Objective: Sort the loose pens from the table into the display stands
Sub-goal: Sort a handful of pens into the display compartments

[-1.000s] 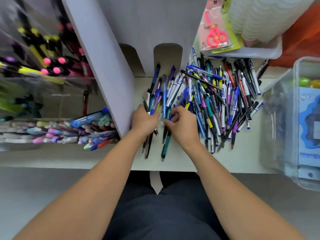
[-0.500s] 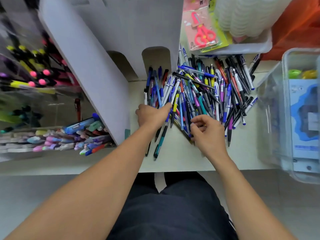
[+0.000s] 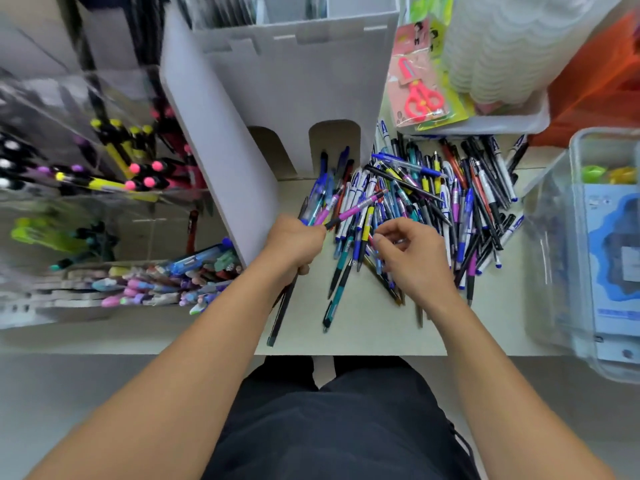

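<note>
A heap of loose pens (image 3: 446,199) in blue, black, purple, teal and white covers the pale table (image 3: 374,334) right of centre. My left hand (image 3: 294,242) grips a bunch of pens (image 3: 346,207), purple and blue ones fanning up-right and dark barrels sticking out below the fist. My right hand (image 3: 412,258) hovers over the heap's near edge with fingers curled, thumb and forefinger close; whether they pinch a pen is unclear. A white display stand (image 3: 294,84) rises just behind my left hand. A clear stand (image 3: 104,161) on the left holds pink- and yellow-capped pens.
A low tray of pastel pens (image 3: 156,282) lies at the left front. Packaged red scissors (image 3: 420,95) and a white bin (image 3: 502,116) sit at the back right. A clear plastic box (image 3: 595,258) stands along the right edge. An orange bag (image 3: 595,81) is behind it.
My left hand has closed round a bunch of pens and lifted them off the heap. My right hand moved right and drew its fingers together. The camera tilted up, showing more of the white stand.
</note>
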{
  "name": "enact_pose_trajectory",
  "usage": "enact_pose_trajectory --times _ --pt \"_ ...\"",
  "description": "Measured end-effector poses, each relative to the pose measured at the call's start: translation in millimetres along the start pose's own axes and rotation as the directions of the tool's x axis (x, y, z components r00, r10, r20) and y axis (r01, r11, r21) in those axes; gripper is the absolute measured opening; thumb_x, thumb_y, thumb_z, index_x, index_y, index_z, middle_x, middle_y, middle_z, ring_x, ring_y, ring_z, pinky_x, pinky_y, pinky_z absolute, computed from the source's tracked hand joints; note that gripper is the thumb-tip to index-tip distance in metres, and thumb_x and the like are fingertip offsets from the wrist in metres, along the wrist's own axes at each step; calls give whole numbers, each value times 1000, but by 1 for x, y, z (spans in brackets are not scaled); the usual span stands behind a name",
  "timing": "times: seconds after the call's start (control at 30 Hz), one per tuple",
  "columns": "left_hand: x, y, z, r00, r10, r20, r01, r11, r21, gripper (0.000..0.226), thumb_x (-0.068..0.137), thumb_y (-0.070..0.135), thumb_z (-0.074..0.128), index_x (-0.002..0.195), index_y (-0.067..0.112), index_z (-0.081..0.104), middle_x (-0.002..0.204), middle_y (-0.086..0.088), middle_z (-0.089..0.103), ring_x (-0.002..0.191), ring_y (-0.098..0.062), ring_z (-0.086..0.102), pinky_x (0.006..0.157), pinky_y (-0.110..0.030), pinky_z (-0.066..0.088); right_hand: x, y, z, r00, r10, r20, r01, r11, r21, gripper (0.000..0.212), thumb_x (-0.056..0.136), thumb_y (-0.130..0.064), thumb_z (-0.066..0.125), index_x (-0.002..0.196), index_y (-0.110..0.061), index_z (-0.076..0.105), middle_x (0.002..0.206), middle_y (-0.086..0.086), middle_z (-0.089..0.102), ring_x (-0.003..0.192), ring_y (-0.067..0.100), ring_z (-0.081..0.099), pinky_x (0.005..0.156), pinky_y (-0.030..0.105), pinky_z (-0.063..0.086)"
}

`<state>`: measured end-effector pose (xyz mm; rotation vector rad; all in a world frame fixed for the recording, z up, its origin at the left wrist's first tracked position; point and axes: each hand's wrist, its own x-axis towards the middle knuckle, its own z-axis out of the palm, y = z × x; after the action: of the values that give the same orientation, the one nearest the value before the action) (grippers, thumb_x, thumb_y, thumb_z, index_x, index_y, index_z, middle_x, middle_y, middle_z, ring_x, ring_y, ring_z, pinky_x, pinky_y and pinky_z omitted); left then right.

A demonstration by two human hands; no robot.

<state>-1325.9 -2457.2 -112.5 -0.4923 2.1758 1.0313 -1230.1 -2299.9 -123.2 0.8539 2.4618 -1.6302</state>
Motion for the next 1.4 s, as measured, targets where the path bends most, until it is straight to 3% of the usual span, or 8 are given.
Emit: enact_pose_trajectory --times 0.2,0.27,0.43,0.67,1.03,1.13,1.23,1.4 --pt "-39 4 -22 983 51 175 -48 999 -19 9 91 10 54 84 12 58 67 -7 51 51 -17 33 40 -19 25 7 -48 16 933 298 202 -360 767 531 20 100 -43 59 108 -25 59 115 13 65 93 26 72 80 41 63" --pt "-47 7 -26 962 70 263 -80 996 29 8 90 10 55 84 14 58 67 -6 53 50 -16 35 39 -18 26 11 -58 20 959 262 113 -264 671 693 24 102 -38 55 123 -25 54 116 12 67 84 20 73 73 37 62" --pt "-63 20 -37 859 110 501 -134 991 12 9 90 5 56 91 14 54 67 -5 55 49 -12 38 39 -19 24 20 -81 17 987 141 -78 -37 667 744 19 107 -13 43 116 -11 61 98 15 72 78 27 73 74 41 60" --pt "-84 53 -60 710 161 685 -139 986 -88 15 94 17 66 86 16 53 63 -3 53 47 -10 35 36 -17 22 -4 -132 -3 993 5 -115 92 564 821 46 108 -39 39 85 -6 63 75 16 65 64 29 65 67 40 57" --pt "-148 48 -170 612 474 634 -261 877 -404 27 88 35 70 69 26 53 62 0 39 46 -10 29 38 -16 16 -67 -258 2 901 -433 23 295 651 700 38 109 -27 34 106 -8 67 93 12 71 88 29 70 83 42 59" --pt "-154 25 -217 683 591 430 -235 735 -636 26 92 33 64 75 23 47 61 2 36 44 -8 27 35 -13 19 -83 -277 26 880 -476 -6 326 594 736 38 108 -35 33 116 -13 64 97 7 72 92 23 70 81 37 57" --pt "-146 4 -257 797 603 42 -239 379 -894 22 93 34 58 78 24 46 59 6 35 41 -4 29 30 -14 21 -92 -272 71 916 -394 79 213 643 736 42 102 -40 39 97 -13 70 83 8 72 78 23 70 69 32 58" --pt "-128 -20 -286 893 246 -378 -355 -134 -925 31 104 33 48 74 24 48 58 8 38 41 -3 31 31 -15 23 -109 -255 142 813 -117 571 81 993 88 32 103 -37 50 95 -13 69 90 5 74 67 15 66 55 22 51"
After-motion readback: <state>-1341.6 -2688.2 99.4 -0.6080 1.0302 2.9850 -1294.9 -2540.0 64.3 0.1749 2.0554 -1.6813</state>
